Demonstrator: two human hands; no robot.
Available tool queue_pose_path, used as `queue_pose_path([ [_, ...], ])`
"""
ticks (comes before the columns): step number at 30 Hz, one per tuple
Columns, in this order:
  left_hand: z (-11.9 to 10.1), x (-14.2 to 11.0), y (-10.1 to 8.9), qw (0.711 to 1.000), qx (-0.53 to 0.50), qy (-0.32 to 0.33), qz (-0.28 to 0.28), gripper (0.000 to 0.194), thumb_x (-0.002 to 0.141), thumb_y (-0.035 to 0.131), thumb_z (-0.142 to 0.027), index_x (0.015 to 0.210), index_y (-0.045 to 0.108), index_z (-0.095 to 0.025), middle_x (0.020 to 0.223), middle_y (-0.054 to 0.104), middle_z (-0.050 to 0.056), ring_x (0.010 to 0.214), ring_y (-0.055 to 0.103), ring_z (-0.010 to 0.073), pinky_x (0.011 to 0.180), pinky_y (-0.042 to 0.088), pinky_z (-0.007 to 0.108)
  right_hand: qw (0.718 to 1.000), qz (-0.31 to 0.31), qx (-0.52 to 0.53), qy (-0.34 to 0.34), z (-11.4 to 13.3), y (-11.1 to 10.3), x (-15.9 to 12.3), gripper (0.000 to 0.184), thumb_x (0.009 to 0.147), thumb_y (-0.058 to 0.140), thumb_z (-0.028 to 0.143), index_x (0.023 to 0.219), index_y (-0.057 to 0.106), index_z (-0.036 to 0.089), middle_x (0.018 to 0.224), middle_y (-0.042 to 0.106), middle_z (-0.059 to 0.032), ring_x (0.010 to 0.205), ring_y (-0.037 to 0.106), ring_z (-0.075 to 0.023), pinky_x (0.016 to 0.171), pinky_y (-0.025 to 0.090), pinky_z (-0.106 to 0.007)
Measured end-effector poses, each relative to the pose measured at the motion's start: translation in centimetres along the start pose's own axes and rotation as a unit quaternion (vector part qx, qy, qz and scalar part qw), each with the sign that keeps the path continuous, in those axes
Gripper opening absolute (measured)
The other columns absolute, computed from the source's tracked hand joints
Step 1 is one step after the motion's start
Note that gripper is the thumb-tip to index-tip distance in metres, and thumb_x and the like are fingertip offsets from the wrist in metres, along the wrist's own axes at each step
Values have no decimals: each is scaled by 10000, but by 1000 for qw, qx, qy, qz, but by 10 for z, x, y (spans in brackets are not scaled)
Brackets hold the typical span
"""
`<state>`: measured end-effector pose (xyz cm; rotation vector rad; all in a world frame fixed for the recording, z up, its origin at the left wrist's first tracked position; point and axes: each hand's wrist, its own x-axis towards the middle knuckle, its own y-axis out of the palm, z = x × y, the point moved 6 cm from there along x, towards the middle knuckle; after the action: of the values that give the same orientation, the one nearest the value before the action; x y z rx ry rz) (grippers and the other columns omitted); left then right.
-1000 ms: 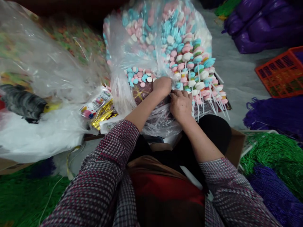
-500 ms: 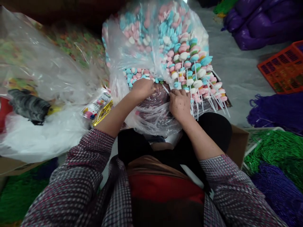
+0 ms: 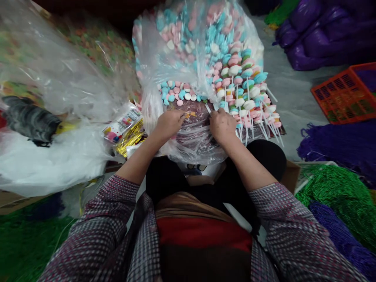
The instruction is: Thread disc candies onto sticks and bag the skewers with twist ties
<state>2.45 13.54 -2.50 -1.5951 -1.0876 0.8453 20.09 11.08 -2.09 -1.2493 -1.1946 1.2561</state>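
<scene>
My right hand (image 3: 222, 124) is closed on a thin white stick (image 3: 208, 108), whose upper end points up and left with a small green piece by its tip. Beside it, my left hand (image 3: 169, 124) rests over the plastic-covered brown surface (image 3: 195, 127), fingers curled together; what they pinch, if anything, is hidden. Small orange pieces (image 3: 191, 114) lie right by those fingertips. Loose pink, blue and white puffy candies (image 3: 179, 94) spill from a large clear bag (image 3: 149, 62) just beyond. Skewers of stacked candies (image 3: 248, 94) on white sticks lie to the right of my right hand.
On the left are a bag of green and orange pieces (image 3: 108, 55), a printed packet (image 3: 122, 123), gold foil strips (image 3: 132, 137) and a grey-black striped bundle (image 3: 32, 119). At right stand an orange crate (image 3: 337, 92), purple strands (image 3: 331, 143) and green strands (image 3: 340, 192).
My left hand has drawn back from the candies, down and left, uncovering the orange pieces. My right hand still holds the white stick in nearly the same place. The view has shifted slightly.
</scene>
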Motion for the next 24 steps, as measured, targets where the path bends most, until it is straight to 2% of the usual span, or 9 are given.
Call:
queue_pose_path([
  [3, -4, 5, -5, 1000, -5, 2, -10, 332, 998, 472, -244, 1075, 785, -164, 1081, 790, 123, 1044, 713, 269, 907, 524, 369, 1000, 10, -6, 15, 0, 1, 3, 410, 1014, 338, 76, 1208, 699, 70, 1200, 706, -261, 1048, 706, -320, 737, 438, -351],
  [7, -24, 24, -15, 999, -14, 16, -32, 368, 1014, 441, -227, 1152, 775, -160, 1193, 753, 141, 1121, 685, 280, 941, 499, 387, 1000, 22, -1, 13, -1, -1, 4, 412, 1011, 330, 80, 1211, 689, 58, 1199, 708, -271, 1095, 699, -339, 769, 449, -356],
  [10, -44, 45, -13, 999, -14, 30, -3, 373, 1015, 447, -226, 1171, 780, -166, 1205, 750, 135, 1140, 674, 290, 928, 490, 393, 1000, 25, 1, 7, -1, -2, 3, 407, 1010, 337, 89, 1227, 678, 45, 1202, 705, -277, 1111, 691, -349, 784, 450, -363],
  [13, -56, 66, -3, 999, -6, 38, 32, 349, 1005, 471, -231, 1141, 790, -197, 1180, 767, 124, 1119, 675, 298, 904, 502, 404, 1000, 24, 3, 2, -1, -4, 1, 407, 1000, 343, 80, 1228, 678, 47, 1208, 700, -276, 1107, 687, -345, 784, 446, -365],
  [16, -55, 86, 9, 999, -3, 25, 38, 387, 1012, 430, -187, 1195, 771, -199, 1228, 767, 140, 1110, 688, 295, 899, 517, 416, 1000, 23, 12, -1, -2, -6, -2, 408, 995, 349, 81, 1227, 683, 47, 1206, 697, -275, 1097, 688, -340, 776, 447, -362],
  [19, -50, 100, 19, 1000, -2, 5, 26, 425, 1010, 397, -114, 1216, 768, -140, 1240, 763, 190, 1117, 713, 278, 922, 517, 388, 999, 27, 28, -1, -2, -8, -3, 408, 989, 357, 78, 1232, 683, 49, 1219, 691, -274, 1074, 696, -330, 752, 446, -352],
  [24, -56, 103, 16, 999, 19, 19, 35, 398, 997, 445, -130, 1228, 768, -112, 1254, 759, 216, 1163, 715, 306, 943, 518, 388, 998, 12, 57, -4, -7, -15, -3, 399, 980, 384, 96, 1241, 684, 61, 1252, 690, -266, 1027, 699, -314, 733, 433, -349],
])
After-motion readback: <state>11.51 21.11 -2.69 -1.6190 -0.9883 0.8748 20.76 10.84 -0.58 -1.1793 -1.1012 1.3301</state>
